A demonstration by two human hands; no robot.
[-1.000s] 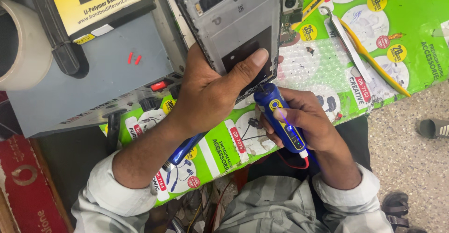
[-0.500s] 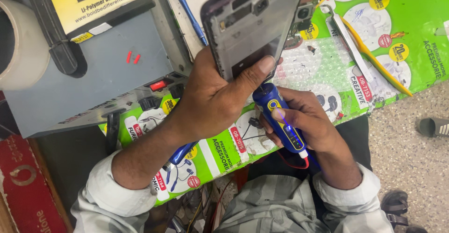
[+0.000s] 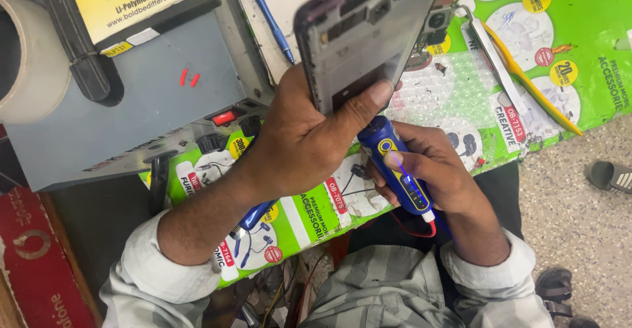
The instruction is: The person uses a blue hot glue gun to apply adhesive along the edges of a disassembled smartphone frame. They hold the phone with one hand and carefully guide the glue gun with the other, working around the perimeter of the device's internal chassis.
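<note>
Left hand (image 3: 309,144) clamped round lower end of opened phone chassis (image 3: 365,35), thumb pressed across inner face, frame tilted up toward view, likely to expose interior. Right hand (image 3: 438,176) closed around blue electric screwdriver (image 3: 398,170), tip hidden behind left thumb, close under chassis. Green printed sheet (image 3: 592,51) covers bench beneath. Blue hand screwdriver (image 3: 268,15) lies apart, beside grey box unit (image 3: 131,124).
</note>
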